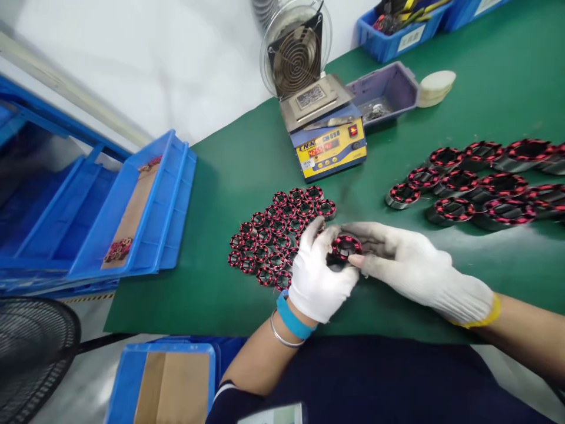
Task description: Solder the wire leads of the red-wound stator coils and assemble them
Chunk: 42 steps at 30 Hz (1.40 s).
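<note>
Just below and right of centre, left hand and right hand have their grip clamped on one red-and-black ring

held ring: red-and-black segments around the rim | left-hand glove: white — fingertips smudged grey | right-hand glove: white, greyed fingers, yellow cuff edge | wristband: bright blue | table: plain green | crate: blue | machine front: yellow and blue — red digits | tray: dusky purple | round pads: cream
</note>
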Each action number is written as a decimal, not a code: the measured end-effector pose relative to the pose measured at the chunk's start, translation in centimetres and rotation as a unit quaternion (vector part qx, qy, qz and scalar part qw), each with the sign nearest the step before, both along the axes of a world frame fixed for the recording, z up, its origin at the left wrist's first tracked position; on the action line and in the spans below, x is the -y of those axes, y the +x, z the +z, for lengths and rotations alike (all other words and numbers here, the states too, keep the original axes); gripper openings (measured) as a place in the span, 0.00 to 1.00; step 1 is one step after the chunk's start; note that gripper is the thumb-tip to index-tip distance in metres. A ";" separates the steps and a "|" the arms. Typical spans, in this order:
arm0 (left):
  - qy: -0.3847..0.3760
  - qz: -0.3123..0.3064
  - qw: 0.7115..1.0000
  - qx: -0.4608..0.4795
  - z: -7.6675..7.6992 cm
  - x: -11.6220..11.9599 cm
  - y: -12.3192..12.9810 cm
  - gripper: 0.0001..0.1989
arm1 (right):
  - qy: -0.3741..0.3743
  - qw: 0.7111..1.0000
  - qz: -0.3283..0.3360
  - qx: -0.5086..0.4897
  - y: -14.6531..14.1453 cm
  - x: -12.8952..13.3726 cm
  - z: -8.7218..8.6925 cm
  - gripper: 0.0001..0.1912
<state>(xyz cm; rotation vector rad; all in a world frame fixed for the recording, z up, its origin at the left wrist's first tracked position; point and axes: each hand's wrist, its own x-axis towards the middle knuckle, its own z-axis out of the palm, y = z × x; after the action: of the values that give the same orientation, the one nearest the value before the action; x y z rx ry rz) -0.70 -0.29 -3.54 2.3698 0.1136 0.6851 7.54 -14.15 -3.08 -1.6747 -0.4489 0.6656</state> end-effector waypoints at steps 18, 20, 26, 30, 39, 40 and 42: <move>-0.448 0.012 0.889 -0.089 3.6 -3.0 -0.2 0.17 | -0.056 0.993 -0.065 0.082 0.4 1.4 0.5 0.32; -0.396 0.022 0.912 -0.102 3.1 -1.8 0.2 0.14 | -0.049 0.994 -0.052 0.084 0.2 1.2 0.6 0.32; -0.454 -0.066 0.886 -0.063 3.6 -1.5 -0.8 0.16 | -0.064 0.994 -0.053 0.076 0.0 1.1 0.6 0.32; -0.465 0.013 0.885 0.008 3.8 -2.4 -0.8 0.20 | -0.044 0.995 -0.075 0.049 0.0 1.0 1.0 0.33; -0.483 -0.115 0.858 -0.131 4.2 -1.2 -0.9 0.19 | -0.044 0.991 -0.068 0.108 -0.2 1.0 0.9 0.32; -0.506 -0.118 0.852 -0.070 4.4 -1.7 -1.1 0.19 | -0.048 0.990 -0.071 0.114 -0.2 1.0 1.0 0.32; -0.525 -0.086 0.846 0.033 4.5 -2.5 -1.3 0.21 | -0.053 0.988 -0.076 0.125 -0.1 1.0 1.3 0.32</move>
<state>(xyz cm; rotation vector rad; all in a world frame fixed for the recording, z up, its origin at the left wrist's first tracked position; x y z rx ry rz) -2.01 2.19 0.99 1.2725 0.1855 0.4328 7.41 -15.19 -1.81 -1.8828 -0.4631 0.3732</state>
